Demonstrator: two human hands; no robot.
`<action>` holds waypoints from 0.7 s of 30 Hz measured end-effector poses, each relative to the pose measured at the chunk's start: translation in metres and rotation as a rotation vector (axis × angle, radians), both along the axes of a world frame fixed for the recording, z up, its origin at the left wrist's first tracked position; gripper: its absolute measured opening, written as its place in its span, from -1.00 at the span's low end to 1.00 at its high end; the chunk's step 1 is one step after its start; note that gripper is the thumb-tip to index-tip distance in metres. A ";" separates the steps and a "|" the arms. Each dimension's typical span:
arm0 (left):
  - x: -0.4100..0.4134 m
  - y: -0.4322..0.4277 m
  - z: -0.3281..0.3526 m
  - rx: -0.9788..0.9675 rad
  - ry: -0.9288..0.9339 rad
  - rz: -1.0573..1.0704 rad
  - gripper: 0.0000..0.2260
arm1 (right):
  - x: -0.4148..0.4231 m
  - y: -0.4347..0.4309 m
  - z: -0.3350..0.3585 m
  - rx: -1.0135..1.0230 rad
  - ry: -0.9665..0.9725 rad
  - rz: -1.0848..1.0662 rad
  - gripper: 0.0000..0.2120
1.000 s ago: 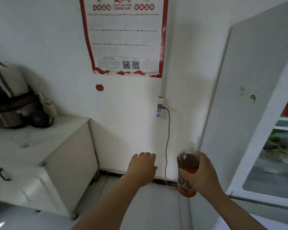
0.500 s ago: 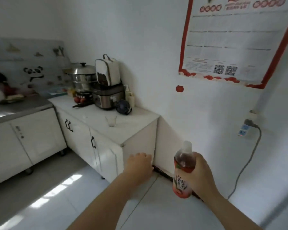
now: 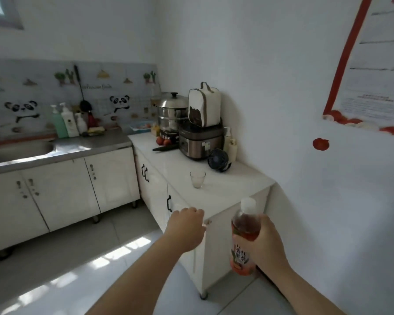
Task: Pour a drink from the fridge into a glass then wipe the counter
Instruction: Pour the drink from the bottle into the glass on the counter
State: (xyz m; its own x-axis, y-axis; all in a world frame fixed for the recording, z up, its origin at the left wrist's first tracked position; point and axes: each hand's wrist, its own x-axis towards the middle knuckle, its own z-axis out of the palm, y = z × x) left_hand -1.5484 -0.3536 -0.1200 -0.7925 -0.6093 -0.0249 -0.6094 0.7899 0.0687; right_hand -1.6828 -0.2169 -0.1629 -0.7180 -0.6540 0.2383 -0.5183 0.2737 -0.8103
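Head view, bottle [image 3: 245, 237]: capped, reddish drink inside, right hand [image 3: 265, 243] gripping it
glass [image 3: 197, 179]: on counter [image 3: 225, 189], contents unclear
left hand [image 3: 187, 228]: fingers curled, holding nothing

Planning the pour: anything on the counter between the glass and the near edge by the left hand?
Head view: bare white counter from the glass to the edge near the left hand.
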 end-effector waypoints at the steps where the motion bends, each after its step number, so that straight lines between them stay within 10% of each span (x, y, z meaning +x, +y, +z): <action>1: -0.005 -0.006 0.001 0.003 -0.001 0.018 -0.61 | -0.008 -0.009 0.001 0.002 0.005 0.018 -0.47; 21: -0.117 -0.191 0.030 0.095 0.189 -0.080 -0.59 | -0.103 -0.215 -0.009 0.024 0.027 0.060 -0.62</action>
State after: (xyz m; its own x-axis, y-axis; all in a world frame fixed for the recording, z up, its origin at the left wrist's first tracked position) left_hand -1.6656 -0.5448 -0.0897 -0.8344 -0.5462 0.0740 -0.5143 0.8197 0.2521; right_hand -1.7859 -0.4318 -0.1714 -0.6707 -0.7015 0.2408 -0.5557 0.2602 -0.7897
